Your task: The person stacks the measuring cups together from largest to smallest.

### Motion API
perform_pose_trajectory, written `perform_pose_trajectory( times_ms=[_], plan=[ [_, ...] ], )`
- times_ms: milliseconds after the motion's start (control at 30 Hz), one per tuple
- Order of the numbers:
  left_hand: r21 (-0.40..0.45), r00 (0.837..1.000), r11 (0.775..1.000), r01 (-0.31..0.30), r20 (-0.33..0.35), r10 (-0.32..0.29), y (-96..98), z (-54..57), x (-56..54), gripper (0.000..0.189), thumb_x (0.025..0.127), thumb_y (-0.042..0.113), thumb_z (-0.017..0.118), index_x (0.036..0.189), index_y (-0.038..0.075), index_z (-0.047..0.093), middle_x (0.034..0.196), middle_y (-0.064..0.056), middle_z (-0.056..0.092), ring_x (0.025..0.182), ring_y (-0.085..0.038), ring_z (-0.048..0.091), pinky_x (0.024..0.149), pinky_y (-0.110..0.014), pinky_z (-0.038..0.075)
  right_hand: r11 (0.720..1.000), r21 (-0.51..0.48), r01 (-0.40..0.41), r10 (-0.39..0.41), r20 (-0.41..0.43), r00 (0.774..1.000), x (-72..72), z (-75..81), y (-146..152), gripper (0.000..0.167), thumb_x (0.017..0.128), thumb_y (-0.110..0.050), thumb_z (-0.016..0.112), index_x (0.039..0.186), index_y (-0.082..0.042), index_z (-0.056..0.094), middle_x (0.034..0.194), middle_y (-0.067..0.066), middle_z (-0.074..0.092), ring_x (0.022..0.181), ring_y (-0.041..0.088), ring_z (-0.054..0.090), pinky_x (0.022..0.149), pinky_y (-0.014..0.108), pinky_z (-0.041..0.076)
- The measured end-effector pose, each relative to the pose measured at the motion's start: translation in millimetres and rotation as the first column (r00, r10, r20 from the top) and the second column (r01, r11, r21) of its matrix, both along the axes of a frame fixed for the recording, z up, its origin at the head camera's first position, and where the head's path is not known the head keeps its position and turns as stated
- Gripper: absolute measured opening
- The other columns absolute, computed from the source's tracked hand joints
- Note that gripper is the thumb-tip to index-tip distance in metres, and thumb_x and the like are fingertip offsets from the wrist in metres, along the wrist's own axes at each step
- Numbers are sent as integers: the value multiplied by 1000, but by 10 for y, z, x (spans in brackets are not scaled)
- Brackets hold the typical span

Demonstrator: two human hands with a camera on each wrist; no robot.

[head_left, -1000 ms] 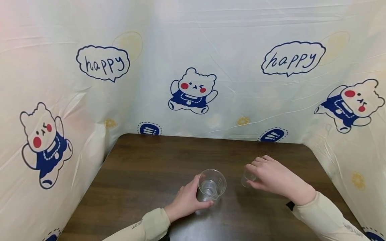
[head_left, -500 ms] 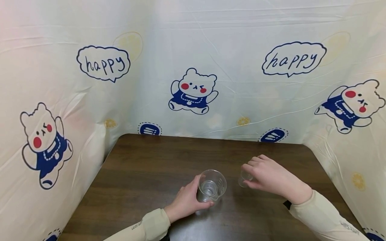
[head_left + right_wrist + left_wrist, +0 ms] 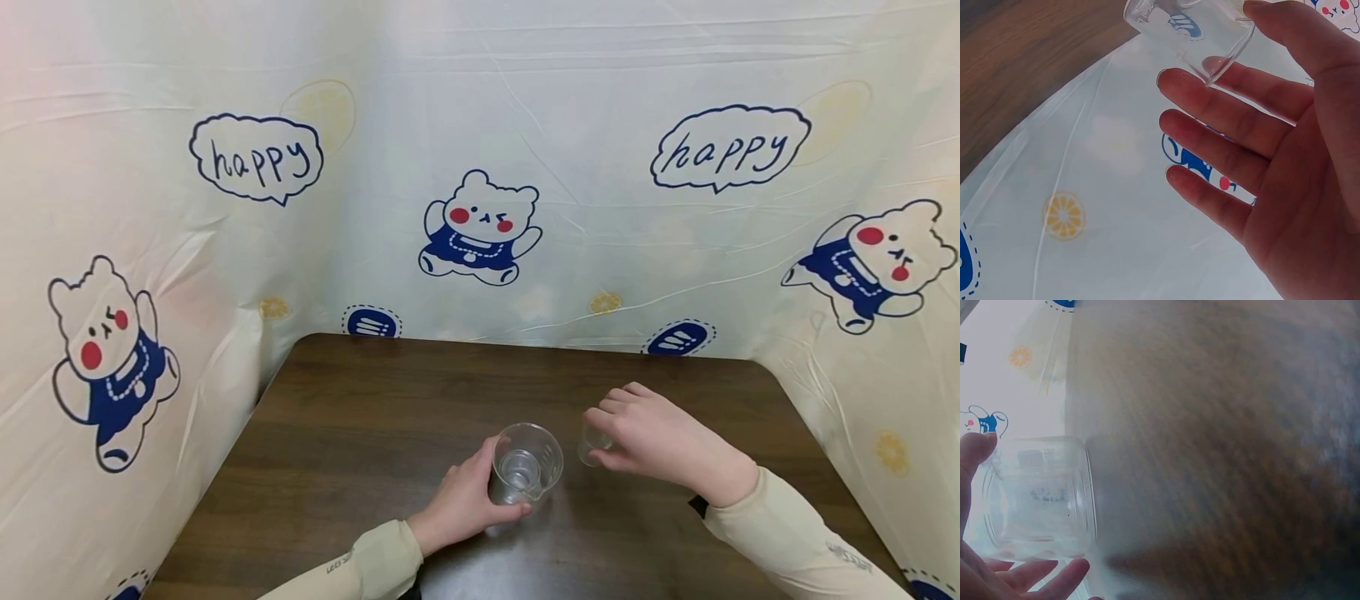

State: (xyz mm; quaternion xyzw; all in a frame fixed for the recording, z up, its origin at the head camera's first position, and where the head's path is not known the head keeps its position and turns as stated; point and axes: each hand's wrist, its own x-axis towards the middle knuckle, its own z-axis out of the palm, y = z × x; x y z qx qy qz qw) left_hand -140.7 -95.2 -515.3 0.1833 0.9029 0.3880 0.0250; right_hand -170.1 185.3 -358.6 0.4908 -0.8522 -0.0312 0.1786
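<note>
My left hand [image 3: 467, 502] grips a clear glass beaker [image 3: 552, 457] with a pouring spout, fingers behind it and thumb along its front. Inside it shows a smaller clear round vessel [image 3: 519, 468]. In the left wrist view the beaker [image 3: 1041, 500] lies between thumb and fingers, with a second wall outline within. To its right, my right hand [image 3: 648, 435] pinches a small clear glass vessel [image 3: 592, 448] from above. The right wrist view shows thumb and forefinger at the rim of this vessel [image 3: 1207, 40], the other fingers extended below. A narrow gap separates the two glasses.
The dark wooden table [image 3: 390, 392] has rounded far corners. A pale curtain [image 3: 592, 242] printed with bears and "happy" bubbles encloses it at the back and both sides. Pale sleeves [image 3: 386, 554] cover both forearms.
My right hand has moved left with the small glass vessel, closer to the beaker. The left hand and the beaker have stayed in place.
</note>
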Motion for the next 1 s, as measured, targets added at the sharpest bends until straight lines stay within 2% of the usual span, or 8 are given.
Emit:
perform_pose_trajectory(
  times_ms=[633, 1000],
  plan=[
    [-8, 1000, 1000, 3, -10, -3, -10, -25, -1, 97, 76, 57, 87, 151, 16, 42, 137, -2, 64, 111, -21, 66, 83, -51, 49, 1000, 1, -22, 22, 4, 1000, -12, 79, -193, 29, 83, -35, 85, 91, -14, 66, 79, -8, 65, 79, 16, 61, 82, 38, 50],
    [-12, 1000, 1000, 11, -8, -11, -14, -12, -4, 97, 77, 57, 87, 152, 16, 41, 137, -3, 64, 109, -22, 67, 83, -51, 51, 999, -3, -47, 47, 8, 999, -56, 62, -304, 33, 83, -37, 85, 96, -13, 68, 80, -7, 65, 81, 16, 61, 82, 38, 51]
  ],
)
